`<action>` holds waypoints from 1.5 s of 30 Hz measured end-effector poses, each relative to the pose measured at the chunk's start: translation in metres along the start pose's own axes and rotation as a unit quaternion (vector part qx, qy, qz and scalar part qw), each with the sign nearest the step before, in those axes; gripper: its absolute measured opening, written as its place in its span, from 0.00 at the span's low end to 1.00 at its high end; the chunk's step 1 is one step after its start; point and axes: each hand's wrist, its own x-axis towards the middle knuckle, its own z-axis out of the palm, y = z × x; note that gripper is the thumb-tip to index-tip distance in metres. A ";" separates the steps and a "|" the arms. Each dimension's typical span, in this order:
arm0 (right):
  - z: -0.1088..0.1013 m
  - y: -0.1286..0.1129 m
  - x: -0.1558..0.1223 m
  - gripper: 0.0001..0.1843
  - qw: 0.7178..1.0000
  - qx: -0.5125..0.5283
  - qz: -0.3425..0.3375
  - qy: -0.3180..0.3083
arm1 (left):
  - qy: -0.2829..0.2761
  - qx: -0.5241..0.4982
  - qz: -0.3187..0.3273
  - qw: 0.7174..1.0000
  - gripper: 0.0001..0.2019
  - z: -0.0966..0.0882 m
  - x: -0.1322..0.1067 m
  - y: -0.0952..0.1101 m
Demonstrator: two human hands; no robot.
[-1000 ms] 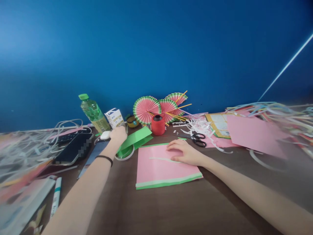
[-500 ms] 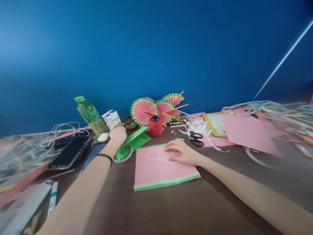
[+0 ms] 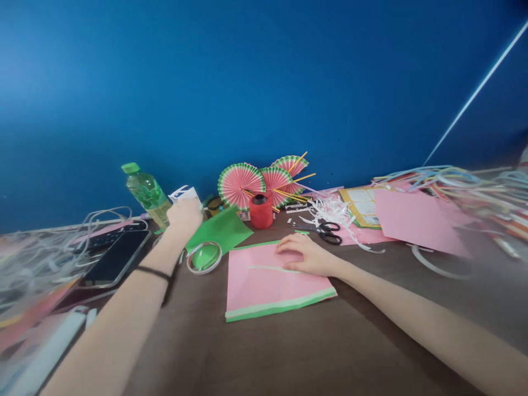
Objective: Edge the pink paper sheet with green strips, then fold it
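Note:
My right hand (image 3: 306, 254) rests with fingers bent slightly and spread on a pink paper sheet (image 3: 253, 289) with green edges. A thin pale strip (image 3: 264, 268) lies across the sheet, its right end by my fingers. My left hand (image 3: 185, 217) is at the back left, in front of a small white box (image 3: 184, 192); its fingers face away and are hidden, so I cannot tell what it holds. Beside that wrist lie a green paper (image 3: 225, 232) and a roll of tape (image 3: 205, 257).
At the back stand pleated watermelon-coloured fans (image 3: 241, 184) and a red spool (image 3: 261, 213). Black-handled scissors (image 3: 330, 234) lie right of them near shredded white paper (image 3: 330, 212). To the left are a green-capped bottle (image 3: 144, 190), a phone (image 3: 117, 258) and tangled pale strips (image 3: 37, 258).
My left hand has moved left, away from the green paper, which has sunk flatter onto the table. My right hand stays on the pink sheet.

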 end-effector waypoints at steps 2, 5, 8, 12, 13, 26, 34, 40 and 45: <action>0.000 0.000 0.000 0.18 1.000 0.000 -0.003 0.002 | 0.066 0.028 -0.035 0.997 0.15 -0.024 -0.015 -0.001; 0.001 -0.001 0.000 0.18 1.000 -0.002 0.002 0.006 | 0.172 -0.112 0.000 0.979 0.14 -0.040 -0.047 0.006; 0.001 -0.002 -0.001 0.18 1.000 -0.007 0.009 0.011 | 0.048 -0.350 0.088 0.931 0.13 -0.014 -0.078 0.025; 0.002 -0.004 -0.001 0.15 0.999 -0.016 -0.002 0.030 | -0.239 -0.552 0.089 0.794 0.09 0.049 -0.100 0.049; 0.003 -0.004 -0.001 0.13 0.999 -0.014 -0.007 0.039 | -0.265 -0.582 0.067 0.766 0.09 0.062 -0.102 0.052; -0.044 0.019 -0.003 0.12 0.969 0.005 0.208 0.133 | -0.255 -0.698 0.012 0.669 0.13 0.089 -0.092 0.042; -0.076 0.052 -0.029 0.20 0.953 -0.104 0.284 0.009 | -0.249 -0.703 0.018 0.666 0.11 0.089 -0.094 0.044; -0.073 0.049 -0.026 0.21 0.946 -0.105 0.306 -0.020 | -0.245 -0.761 -0.032 0.600 0.10 0.090 -0.088 0.043; -0.079 0.054 -0.024 0.21 0.944 -0.206 0.255 -0.020 | -0.189 -0.774 -0.128 0.591 0.04 0.080 -0.078 0.038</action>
